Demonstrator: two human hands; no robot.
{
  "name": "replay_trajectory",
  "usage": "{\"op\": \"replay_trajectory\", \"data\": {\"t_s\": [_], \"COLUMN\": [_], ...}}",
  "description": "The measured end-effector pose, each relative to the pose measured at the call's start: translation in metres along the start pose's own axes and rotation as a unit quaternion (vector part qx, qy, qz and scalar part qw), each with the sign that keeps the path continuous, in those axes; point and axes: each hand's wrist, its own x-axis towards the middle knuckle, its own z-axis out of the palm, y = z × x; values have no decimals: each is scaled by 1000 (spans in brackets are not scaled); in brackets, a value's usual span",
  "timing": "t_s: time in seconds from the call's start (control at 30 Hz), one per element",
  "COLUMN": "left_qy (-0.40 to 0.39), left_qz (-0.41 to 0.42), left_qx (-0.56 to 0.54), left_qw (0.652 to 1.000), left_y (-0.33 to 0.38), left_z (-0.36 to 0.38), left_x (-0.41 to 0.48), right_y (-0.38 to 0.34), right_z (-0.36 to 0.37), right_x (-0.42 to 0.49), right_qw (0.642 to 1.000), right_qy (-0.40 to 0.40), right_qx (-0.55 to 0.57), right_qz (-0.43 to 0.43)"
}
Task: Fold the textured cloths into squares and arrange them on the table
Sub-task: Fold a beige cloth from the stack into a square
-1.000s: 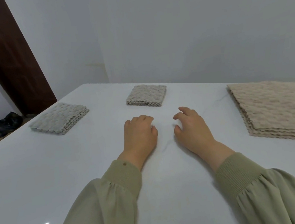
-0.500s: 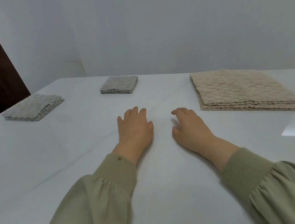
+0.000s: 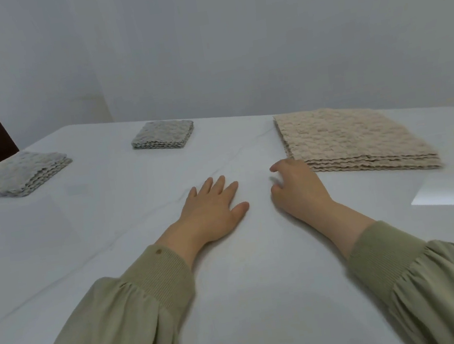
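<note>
Beyond the flat, empty left hand (image 3: 210, 206): two folded squares (image 3: 163, 135), done; beside the curled, empty right hand (image 3: 298, 188): unfolded stack (image 3: 355, 139), pending.

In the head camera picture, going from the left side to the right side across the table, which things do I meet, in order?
Left grey folded cloth → middle grey folded cloth → left hand → right hand → beige cloth stack.

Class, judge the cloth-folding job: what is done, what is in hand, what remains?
Done: two grey folded squares lie apart on the table. In hand: nothing; the left hand lies flat, the right hand is beside the beige stack. Left: that larger stack looks unfolded.
</note>
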Motion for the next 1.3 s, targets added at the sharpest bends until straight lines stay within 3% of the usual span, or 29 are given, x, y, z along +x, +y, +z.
{"op": "replay_trajectory", "data": {"t_s": [0.2,0.33,0.63,0.7,0.83,0.9,0.97,1.03,1.1,1.2,1.3], "left_qy": [3,-8,0,7,13,13,13,12,12,13,12], "left_qz": [-14,-26,-21,-21,-22,-21,-21,-21,-21,-22,-21], "left_qx": [-4,-1,-13,-17,-29,-31,-31,-33,-31,-28,-28], "left_qw": [1000,1000,1000,1000,999,999,999,999,999,999,999], "left_y": [1,1,0,-1,-1,0,0,0,-1,-1,0], "left_z": [-1,-2,0,-1,-2,-2,-1,-1,-1,-1,-1], "left_x": [-3,-4,-2,-3,-4,-4,-4,-3,-3,-3,-3], "right_y": [37,53,62,59,42,40,51,64,69,68,66], "right_z": [-10,-11,-10,-15,-35,-40,-36,-28,-24,-24,-27], "right_x": [26,34,41,39,36,35,38,38,38,39,38], "right_qw": [993,990,982,969,890,875,918,958,970,972,974], "right_qy": [86,70,115,169,423,460,371,195,54,2,40], "right_qx": [-29,-18,41,99,165,151,81,-9,-43,-82,-83], "right_qz": [76,122,144,150,26,32,114,208,234,222,208]}}
